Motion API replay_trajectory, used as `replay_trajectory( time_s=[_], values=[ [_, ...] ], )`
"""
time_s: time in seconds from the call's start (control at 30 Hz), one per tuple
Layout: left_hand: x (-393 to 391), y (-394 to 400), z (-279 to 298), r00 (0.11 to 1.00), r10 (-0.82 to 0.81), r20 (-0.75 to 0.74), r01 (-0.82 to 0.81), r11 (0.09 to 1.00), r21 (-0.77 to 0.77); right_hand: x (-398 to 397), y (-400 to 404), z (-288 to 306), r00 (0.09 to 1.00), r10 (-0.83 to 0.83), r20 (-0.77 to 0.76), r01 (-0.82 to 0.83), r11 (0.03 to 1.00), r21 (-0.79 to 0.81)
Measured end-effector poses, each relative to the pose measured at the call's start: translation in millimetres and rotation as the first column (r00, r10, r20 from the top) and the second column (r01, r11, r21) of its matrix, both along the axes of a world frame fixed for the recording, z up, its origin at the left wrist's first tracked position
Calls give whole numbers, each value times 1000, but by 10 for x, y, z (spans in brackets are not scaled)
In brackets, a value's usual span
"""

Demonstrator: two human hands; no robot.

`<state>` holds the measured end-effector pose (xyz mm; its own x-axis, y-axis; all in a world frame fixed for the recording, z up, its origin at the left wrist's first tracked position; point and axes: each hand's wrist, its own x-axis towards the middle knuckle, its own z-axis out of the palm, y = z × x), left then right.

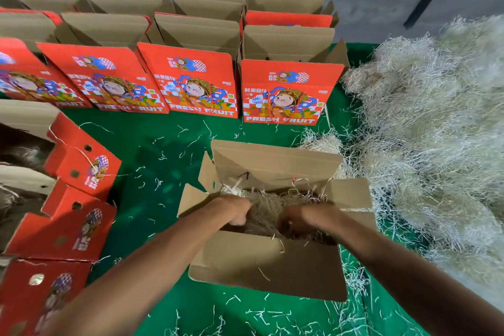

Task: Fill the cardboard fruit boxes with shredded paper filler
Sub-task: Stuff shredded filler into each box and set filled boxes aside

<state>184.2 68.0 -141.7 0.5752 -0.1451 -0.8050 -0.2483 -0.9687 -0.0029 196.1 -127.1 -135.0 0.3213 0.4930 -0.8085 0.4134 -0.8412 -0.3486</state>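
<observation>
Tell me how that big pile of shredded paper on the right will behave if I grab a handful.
The shredded paper pile looks loose and springy, so a handful probably compresses easily and weighs little. It likely sheds: stray strands already litter the green cloth. Strands look tangled, so a grab may drag extra clumps along.

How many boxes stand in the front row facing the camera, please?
4 boxes on the green mat: one cut off at the left edge, two in the middle, one on the right. More may sit beyond the frame.
</observation>
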Motion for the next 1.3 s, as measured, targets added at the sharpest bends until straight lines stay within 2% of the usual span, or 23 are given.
replay_trajectory(
  time_s=[0.03, 0.13, 0.17, 0.27, 0.37, 0.43, 0.57, 0.67, 0.77, 0.87, 0.97, 1.07, 1.17, 1.3],
  values=[
    [-3, 14, -50, 1000, 4, 2, -4, 1000, 14, -7, 2, -59, 999, 31, 32, -30, 999, -35],
    [-10, 46, -219, 998, -51, 26, 48, 995, 92, -30, -48, -247, 956, 53, 289, -38, 998, -57],
    [-13, 50, -248, 996, -80, 38, 75, 989, 124, -53, -36, -286, 944, 106, 313, -77, 992, -105],
    [2, 72, -280, 990, -134, 50, 124, 980, 158, -111, 20, -421, 932, 126, 340, -66, 981, -181],
    [-15, 77, -246, 990, -140, 32, 134, 978, 159, -111, 28, -416, 936, 32, 350, 18, 990, -138],
    [-39, 52, -180, 988, -154, 23, 149, 976, 157, -76, 60, -328, 951, -50, 304, 84, 991, -100],
    [-45, 15, -5, 983, -133, 126, 129, 991, 39, 76, 105, -50, 973, -129, 191, 149, 985, -93],
    [-26, -45, 93, 980, -13, 196, 37, 992, -122, 146, 141, 92, 935, -110, 336, 132, 990, -45],
    [-35, -179, 27, 996, 48, 74, -39, 992, -121, 147, 195, 50, 863, 0, 505, 46, 996, -79],
    [-93, -264, -156, 994, 55, -95, -58, 998, -29, 121, 155, -170, 901, 20, 433, 56, 985, -164],
    [-92, -298, -209, 988, 63, -138, -60, 998, 26, -4, 89, -399, 899, 79, 432, 21, 975, -221],
    [-72, -327, -154, 979, 87, -185, -91, 996, -10, -89, 17, -522, 883, 99, 460, 7, 975, -222],
    [-65, -404, -137, 983, 133, -130, -141, 988, -56, -60, 16, -505, 918, 44, 393, 43, 977, -210],
    [-98, -581, 10, 986, 150, 76, -141, 984, -113, 172, 41, -189, 949, -163, 271, 197, 975, -103]
  ],
)
